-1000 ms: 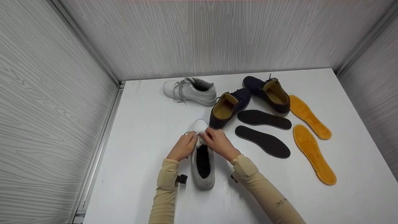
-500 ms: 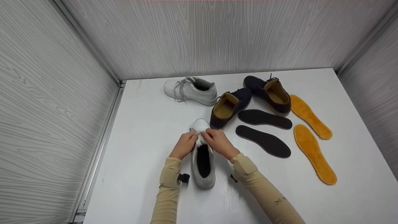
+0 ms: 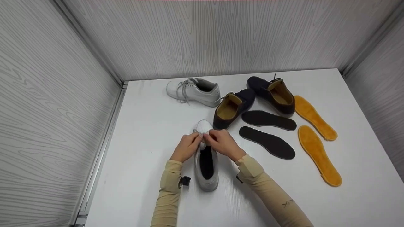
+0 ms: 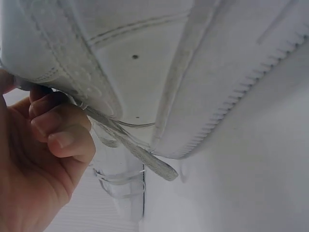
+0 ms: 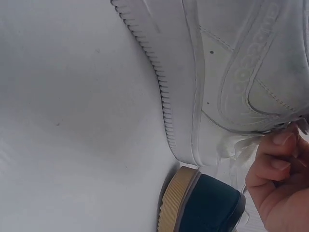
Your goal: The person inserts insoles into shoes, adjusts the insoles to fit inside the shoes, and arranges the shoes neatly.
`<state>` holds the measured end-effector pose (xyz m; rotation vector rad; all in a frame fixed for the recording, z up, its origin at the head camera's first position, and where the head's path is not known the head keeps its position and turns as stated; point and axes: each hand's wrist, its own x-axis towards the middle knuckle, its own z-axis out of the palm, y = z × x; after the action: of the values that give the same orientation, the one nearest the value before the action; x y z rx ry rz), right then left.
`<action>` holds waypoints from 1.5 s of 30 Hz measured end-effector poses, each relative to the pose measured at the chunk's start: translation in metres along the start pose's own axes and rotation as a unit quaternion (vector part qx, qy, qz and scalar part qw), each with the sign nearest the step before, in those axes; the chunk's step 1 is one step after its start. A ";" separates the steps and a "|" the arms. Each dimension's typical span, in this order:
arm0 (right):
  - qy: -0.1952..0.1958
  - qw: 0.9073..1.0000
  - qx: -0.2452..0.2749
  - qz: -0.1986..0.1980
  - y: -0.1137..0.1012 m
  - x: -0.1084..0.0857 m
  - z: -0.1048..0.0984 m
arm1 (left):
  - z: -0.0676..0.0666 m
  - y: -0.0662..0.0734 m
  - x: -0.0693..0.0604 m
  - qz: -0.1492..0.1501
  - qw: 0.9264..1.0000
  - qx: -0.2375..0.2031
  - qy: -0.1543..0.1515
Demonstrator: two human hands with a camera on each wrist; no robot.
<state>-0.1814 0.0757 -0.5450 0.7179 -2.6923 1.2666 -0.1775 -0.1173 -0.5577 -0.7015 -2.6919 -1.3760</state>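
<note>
A white sneaker (image 3: 207, 185) stands on the table with its toe pointing away from me and its dark inside showing. My left hand (image 3: 186, 147) and right hand (image 3: 223, 144) meet over its lacing, fingers curled, pinching at the shoelace. In the left wrist view, a loose end of the grey-white shoelace (image 4: 140, 153) hangs down the sneaker's side, below the curled fingers of the left hand (image 4: 48, 145). The right wrist view has the right hand (image 5: 280, 179) at the lacing edge. The fingertips partly hide what lies between them.
A second white sneaker (image 3: 195, 94) lies at the back. Right of it are two dark blue shoes (image 3: 247, 98) (image 3: 262, 86) with tan linings. Two black insoles (image 3: 268, 120) (image 3: 271, 145) and two orange insoles (image 3: 312, 115) (image 3: 318, 156) lie on the right. Panelled walls surround the white table (image 3: 139, 126).
Both hands stay at the sneaker's lacing and shift only slightly. The left hand moves a little right, then back. The sneaker keeps its place.
</note>
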 end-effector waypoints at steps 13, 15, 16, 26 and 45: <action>0.038 0.999 -0.037 0.002 0.006 0.004 -0.025 | -0.010 0.022 0.024 0.036 0.997 -0.005 0.070; 0.037 0.997 -0.058 0.017 0.006 0.003 -0.031 | -0.011 0.029 0.028 0.037 0.997 0.005 0.074; 0.037 0.997 -0.071 0.023 0.006 0.002 -0.033 | -0.012 0.032 0.030 0.037 0.996 0.010 0.076; 0.049 0.975 -0.199 0.089 0.008 -0.009 -0.053 | -0.006 0.070 0.045 0.072 0.977 0.194 0.054; 0.001 0.953 -0.192 0.233 0.045 -0.038 -0.104 | 0.045 0.108 0.069 0.145 0.902 0.403 -0.064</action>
<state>-0.1809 0.1925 -0.5192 0.0319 -3.0762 0.7429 -0.1872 -0.0015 -0.4866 -1.0242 -2.7192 -0.0975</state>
